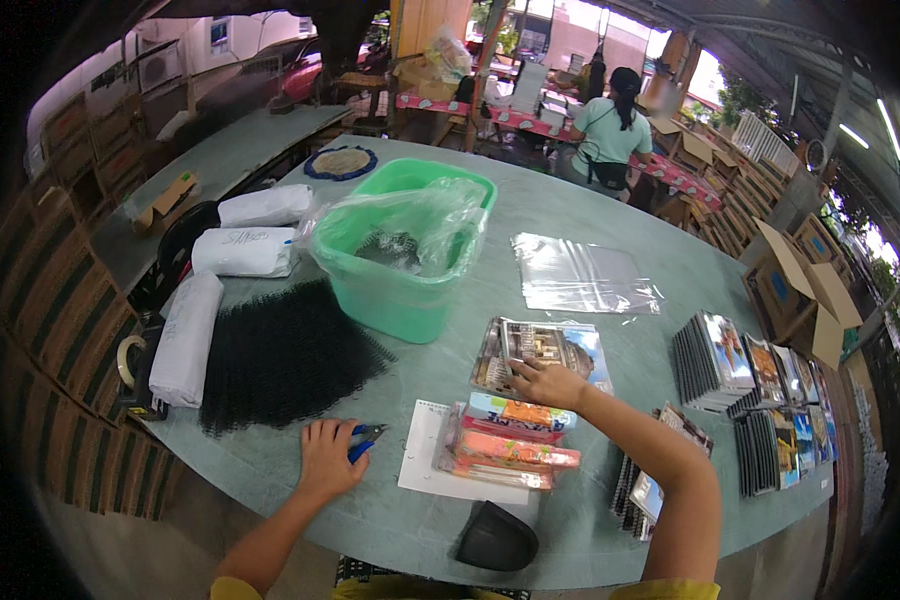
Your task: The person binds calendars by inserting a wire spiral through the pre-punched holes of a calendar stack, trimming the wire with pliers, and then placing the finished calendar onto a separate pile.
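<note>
My left hand (331, 460) rests on the table with its fingers curled around small blue-handled nippers (367, 436), whose jaws point right. My right hand (546, 384) reaches over a set of picture covers (582, 348), its fingertips touching the left one. Its fingers look somewhat spread; whether they pinch an edge is hard to see. Just below lie colourful plastic-wrapped packets (515, 448) on a white sheet (419, 456). To the left spreads a wide pile of thin black strands (285, 350), perhaps binding coils.
A green tub (395, 300) with clear plastic stands behind, near white wrapped rolls (243, 251). Clear bags (585, 275) lie flat farther back. Stacked picture-covered notebooks (715, 360) fill the right side, with more (660, 475) by my right forearm. A black object (498, 537) sits near the front edge.
</note>
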Available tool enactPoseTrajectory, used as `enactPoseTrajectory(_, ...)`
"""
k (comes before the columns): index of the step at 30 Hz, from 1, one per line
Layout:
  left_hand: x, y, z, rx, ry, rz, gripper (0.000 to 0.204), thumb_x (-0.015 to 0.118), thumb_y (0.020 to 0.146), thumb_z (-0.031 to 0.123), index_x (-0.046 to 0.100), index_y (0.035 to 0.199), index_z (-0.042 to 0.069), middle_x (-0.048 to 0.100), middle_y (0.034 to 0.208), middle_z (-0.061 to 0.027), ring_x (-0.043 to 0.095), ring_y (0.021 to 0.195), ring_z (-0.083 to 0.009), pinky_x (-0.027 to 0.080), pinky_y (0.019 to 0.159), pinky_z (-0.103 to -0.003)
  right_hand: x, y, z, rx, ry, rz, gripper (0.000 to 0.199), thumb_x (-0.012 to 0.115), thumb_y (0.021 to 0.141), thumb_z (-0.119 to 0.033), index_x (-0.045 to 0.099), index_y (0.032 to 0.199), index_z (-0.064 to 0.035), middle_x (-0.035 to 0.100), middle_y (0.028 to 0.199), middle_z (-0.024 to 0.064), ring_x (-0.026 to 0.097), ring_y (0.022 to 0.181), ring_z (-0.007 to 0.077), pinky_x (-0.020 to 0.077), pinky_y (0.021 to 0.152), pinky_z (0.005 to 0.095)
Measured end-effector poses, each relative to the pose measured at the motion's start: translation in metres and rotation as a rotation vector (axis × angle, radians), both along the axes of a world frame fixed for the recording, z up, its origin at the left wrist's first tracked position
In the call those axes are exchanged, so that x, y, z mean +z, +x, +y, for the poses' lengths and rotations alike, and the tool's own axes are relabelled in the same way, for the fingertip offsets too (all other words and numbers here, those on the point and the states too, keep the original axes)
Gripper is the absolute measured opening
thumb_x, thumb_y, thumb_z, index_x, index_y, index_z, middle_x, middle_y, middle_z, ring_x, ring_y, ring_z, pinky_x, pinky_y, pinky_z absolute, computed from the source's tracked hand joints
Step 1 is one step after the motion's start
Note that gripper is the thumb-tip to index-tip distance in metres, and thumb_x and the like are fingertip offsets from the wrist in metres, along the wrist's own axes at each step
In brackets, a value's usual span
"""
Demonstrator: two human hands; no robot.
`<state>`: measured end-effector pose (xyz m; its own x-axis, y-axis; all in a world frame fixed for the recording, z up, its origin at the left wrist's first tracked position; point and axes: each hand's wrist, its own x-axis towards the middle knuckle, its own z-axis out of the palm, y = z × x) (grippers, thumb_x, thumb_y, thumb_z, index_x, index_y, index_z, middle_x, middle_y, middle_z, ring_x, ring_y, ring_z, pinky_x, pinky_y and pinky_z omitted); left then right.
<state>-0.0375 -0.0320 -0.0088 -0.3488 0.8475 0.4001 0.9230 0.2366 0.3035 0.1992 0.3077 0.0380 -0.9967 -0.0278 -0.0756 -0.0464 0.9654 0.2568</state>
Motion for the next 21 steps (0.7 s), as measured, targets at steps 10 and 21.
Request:
enactPoseTrajectory(10,0.014,0.022,0.031,-0.151,0.272,0.012,0.048,0.063,0.076,0.027,0.051,0.118,0.005,0.047,0.120,-0.0171,0.042,0.114,-0.0343,0.028,0.100,-0.048,0.139,0.022,-0.027,-0.364,-0.595,1.146,0.052,0.054,0.078,-0.005,0.040,0.128,-0.0068,0.058,0.087,0.0139,0.058,0.073,0.0251,0.0481,0.067,0.0388)
enactPoseTrajectory(21,0.112,0.003,0.141,-0.626,0.197,-1.516,0.066,0.069,0.079,0.023,0.037,0.131,-0.001,0.049,0.125,-0.0158,0.052,0.110,-0.0272,0.045,0.091,-0.041,0.123,0.100,-0.127,-0.380,-1.357,1.099,0.048,0.066,0.073,-0.008,0.049,0.117,-0.0002,0.059,0.102,0.0097,0.057,0.092,0.0180,0.0450,0.084,0.0351)
